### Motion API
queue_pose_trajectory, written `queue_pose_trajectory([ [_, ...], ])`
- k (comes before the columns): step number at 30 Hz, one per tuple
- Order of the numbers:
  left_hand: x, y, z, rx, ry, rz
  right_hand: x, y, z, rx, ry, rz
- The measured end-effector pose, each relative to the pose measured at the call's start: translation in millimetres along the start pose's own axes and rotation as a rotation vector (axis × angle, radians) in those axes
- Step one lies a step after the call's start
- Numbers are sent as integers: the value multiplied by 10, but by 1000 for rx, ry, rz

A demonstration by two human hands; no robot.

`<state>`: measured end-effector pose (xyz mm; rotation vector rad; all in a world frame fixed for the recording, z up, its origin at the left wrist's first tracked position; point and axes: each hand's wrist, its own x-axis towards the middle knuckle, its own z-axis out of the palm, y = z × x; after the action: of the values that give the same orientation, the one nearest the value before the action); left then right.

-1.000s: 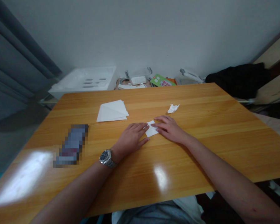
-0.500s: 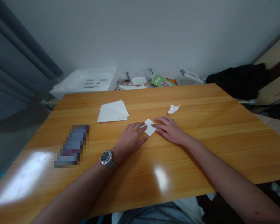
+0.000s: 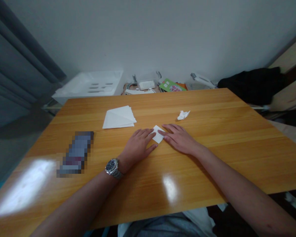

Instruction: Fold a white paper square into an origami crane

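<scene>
A small folded square of white paper [image 3: 158,137] lies flat on the wooden table, turned so that one corner points towards me. My left hand [image 3: 140,144], with a metal watch [image 3: 112,167] on its wrist, rests palm down with fingertips on the paper's left side. From the other side my right hand [image 3: 179,138] lies with fingers spread, its index finger reaching onto the paper. Both hands press the paper rather than grip it. Behind the right hand sits a crumpled or folded white paper piece [image 3: 183,115].
Several white sheets [image 3: 119,117] lie in a stack at the back left of the table [image 3: 199,184]. A phone-like, pixelated object [image 3: 76,153] is at the left. Beyond the far edge are a white tray [image 3: 88,84], a green booklet [image 3: 171,85] and dark cloth [image 3: 251,85].
My right index finger has slid slightly left across the folded paper. The left hand stays almost in place, and the other things have not moved.
</scene>
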<state>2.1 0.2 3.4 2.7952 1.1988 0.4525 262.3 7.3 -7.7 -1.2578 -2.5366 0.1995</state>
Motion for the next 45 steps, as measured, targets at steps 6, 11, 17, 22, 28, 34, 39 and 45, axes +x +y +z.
queue_pose_trajectory([
  [6, -4, 0, 3, -21, 5, -19, -35, 183, -77, 105, -53, -24],
  [11, 9, 11, -6, -17, 7, -13, -33, 191, -129, 161, -70, -30],
  [17, 21, 34, -27, -1, 21, 7, -17, 145, -136, 122, -54, -53],
  [22, 18, 38, -18, 15, 34, 8, -13, 113, -109, 114, -22, -74],
  [28, 8, 14, 4, -14, 32, 7, -1, 51, -114, 151, -6, -109],
  [34, 6, 1, -9, -12, 27, 16, 16, 11, -142, 169, -14, -103],
  [39, 15, 19, -10, -21, 30, 3, 14, 0, -145, 205, 15, -118],
  [45, 29, 17, 4, -15, 42, -7, 14, -8, -100, 217, 69, -122],
])
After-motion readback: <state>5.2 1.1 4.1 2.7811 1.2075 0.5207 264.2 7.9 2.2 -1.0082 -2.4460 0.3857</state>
